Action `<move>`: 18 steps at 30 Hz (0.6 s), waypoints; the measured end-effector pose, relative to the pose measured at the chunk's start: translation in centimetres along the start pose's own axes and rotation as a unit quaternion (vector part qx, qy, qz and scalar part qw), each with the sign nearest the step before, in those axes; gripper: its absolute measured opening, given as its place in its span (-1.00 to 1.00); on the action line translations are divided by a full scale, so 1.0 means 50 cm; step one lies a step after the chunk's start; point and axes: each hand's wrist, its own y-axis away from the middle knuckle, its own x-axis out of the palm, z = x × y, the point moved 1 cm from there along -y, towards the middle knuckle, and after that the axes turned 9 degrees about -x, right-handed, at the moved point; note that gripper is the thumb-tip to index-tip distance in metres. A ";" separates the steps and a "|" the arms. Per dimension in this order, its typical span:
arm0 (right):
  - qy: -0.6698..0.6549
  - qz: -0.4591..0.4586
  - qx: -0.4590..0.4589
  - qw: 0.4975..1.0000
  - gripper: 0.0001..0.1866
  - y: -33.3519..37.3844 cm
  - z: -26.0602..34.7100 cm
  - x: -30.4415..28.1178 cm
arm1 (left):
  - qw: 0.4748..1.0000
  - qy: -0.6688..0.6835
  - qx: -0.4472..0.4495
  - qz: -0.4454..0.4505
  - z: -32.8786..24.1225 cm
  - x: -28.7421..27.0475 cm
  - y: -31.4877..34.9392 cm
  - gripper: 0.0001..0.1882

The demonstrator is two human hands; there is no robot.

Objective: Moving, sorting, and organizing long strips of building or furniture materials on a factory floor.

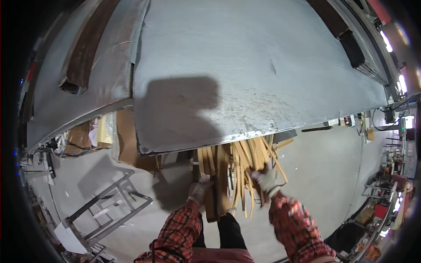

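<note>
My left hand (201, 190), in a whitish glove, is closed at the left edge of a long dark-brown strip (213, 204) that reaches down from under the table edge. My right hand (265, 179), also gloved, is beside a loose bunch of tan strips (240, 168), some of them bent or curled. Blur hides its fingers, so I cannot tell whether it grips any of them. The upper ends of the strips pass out of sight beneath the grey metal-topped table (206, 57). The material of the strips cannot be made out.
Dark rectangular tubes lie on the left surface (85, 48) and at the table's far right (335, 22). A metal frame (109, 210) stands on the floor at left. Brown cardboard (127, 140) is below the table's left corner. A cluttered rack (377, 206) stands at right.
</note>
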 end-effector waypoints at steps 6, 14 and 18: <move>-0.301 0.208 0.251 0.896 -0.42 0.036 -0.039 0.273 | 0.991 0.096 0.098 -0.005 -0.020 -0.085 0.144 -0.69; -0.361 0.107 0.243 0.894 -0.49 0.031 0.006 0.297 | 0.977 0.116 0.177 -0.027 -0.028 -0.023 0.162 -0.70; -0.412 0.112 0.241 0.872 -0.49 0.031 -0.043 0.270 | 0.971 0.234 0.049 0.007 -0.061 0.021 0.216 -0.71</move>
